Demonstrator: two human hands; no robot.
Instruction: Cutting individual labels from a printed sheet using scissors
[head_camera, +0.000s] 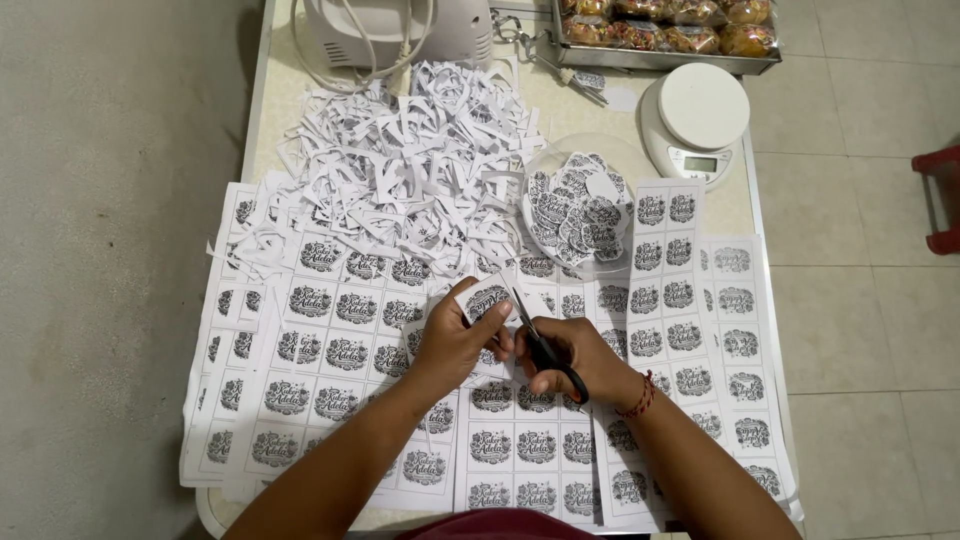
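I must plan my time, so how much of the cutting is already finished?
Done: cut labels fill the clear bowl, beside a scrap heap. In hand: the left hand holds one label; the right hand works scissors. Left: many uncut sheets cover the table.

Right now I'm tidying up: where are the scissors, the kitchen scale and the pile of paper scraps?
scissors (545, 350): head view, on the black handles.
kitchen scale (703, 105): head view, on the round white platform.
pile of paper scraps (410, 160): head view, on the heap's middle.

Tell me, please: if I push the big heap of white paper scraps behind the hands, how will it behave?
The heap of paper scraps looks loose and thin, so it would probably scatter rather than slide as one. It seems very light; curled strips may snag on the printed sheets beneath its edge.
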